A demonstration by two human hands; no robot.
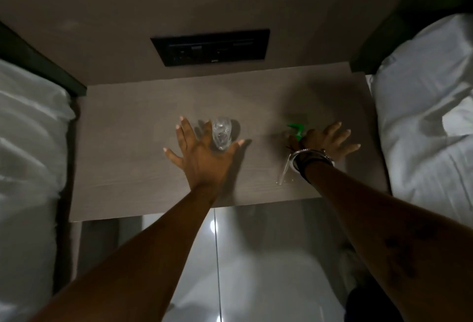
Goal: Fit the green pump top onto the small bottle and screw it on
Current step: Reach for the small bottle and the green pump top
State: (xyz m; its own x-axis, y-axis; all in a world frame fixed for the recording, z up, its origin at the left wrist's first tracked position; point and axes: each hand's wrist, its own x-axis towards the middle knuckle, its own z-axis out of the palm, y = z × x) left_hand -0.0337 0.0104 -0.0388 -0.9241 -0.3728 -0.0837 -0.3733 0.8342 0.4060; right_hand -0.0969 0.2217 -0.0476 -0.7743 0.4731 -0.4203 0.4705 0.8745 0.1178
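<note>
A small clear bottle point(221, 132) stands upright near the middle of the wooden bedside table point(122, 168). My left hand point(199, 153) is spread open right at it, the bottle sitting in the gap between forefinger and thumb. The green pump top point(295, 131) lies on the table to the right, its clear dip tube point(284, 170) running back toward the front edge. My right hand point(325, 141), with bracelets at the wrist, hovers open just right of the pump top and partly covers it.
A bed with white sheets point(30, 155) flanks the table on the left, and white pillows point(422, 117) lie on the right. A dark socket panel point(210, 46) sits in the wall behind. Below the table's front edge is a glossy pale floor point(256, 257).
</note>
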